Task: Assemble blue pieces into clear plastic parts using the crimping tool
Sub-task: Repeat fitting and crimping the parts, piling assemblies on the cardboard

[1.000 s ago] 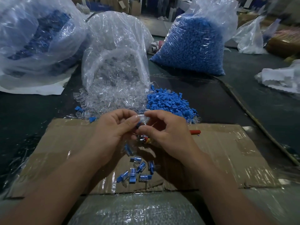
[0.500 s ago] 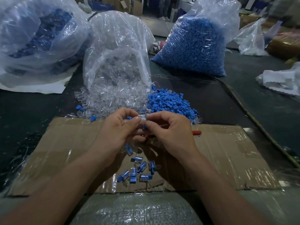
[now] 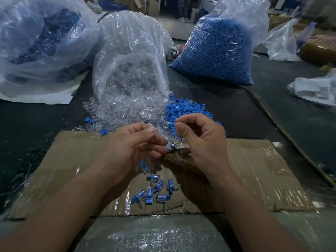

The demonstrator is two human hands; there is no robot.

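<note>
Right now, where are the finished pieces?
Head view, low centre: finished pieces lie on the cardboard, just below the left hand and right hand.

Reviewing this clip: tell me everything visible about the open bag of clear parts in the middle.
The bag is thin, crinkled, see-through film with glinting creases. It slumps on the dark table, mouth open toward the camera, and its heap of small clear parts spills out toward the cardboard. A pile of loose blue pieces lies against the mouth's right side. Neither the left hand nor the right hand touches the film.
</note>
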